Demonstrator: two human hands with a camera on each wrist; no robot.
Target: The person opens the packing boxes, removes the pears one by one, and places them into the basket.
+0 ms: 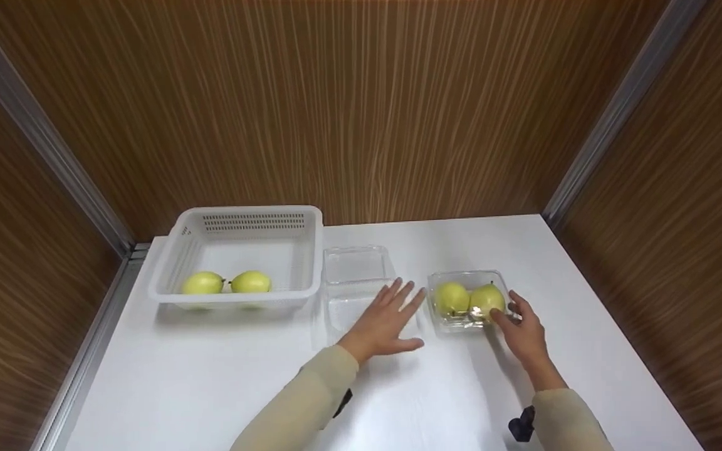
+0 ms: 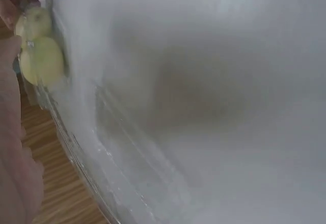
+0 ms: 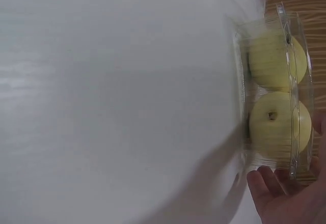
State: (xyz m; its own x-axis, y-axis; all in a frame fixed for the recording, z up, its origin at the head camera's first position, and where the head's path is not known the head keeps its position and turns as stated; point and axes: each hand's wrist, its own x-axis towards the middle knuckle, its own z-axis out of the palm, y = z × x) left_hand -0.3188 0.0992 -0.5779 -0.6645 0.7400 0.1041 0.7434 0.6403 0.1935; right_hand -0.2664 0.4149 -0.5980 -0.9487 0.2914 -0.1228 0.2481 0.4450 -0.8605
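A closed clear plastic clamshell box (image 1: 466,275) with two yellow-green pears (image 1: 452,299) inside sits on the right part of the table. My right hand (image 1: 526,335) holds it by its right front corner, the thumb at the front and the fingers along the side. In the right wrist view the pears (image 3: 277,124) show through the box wall, and the fingers touch its end. My left hand (image 1: 383,322) is spread flat in the air, left of the box, with nothing in it. Behind and partly under it lies an open, clear clamshell box (image 1: 356,266).
At the left stands a white plastic basket (image 1: 318,250) with two more pears (image 1: 251,282) near its front wall. The white table (image 1: 210,388) is bounded by wood-grain panels (image 1: 361,113) at the back and both sides.
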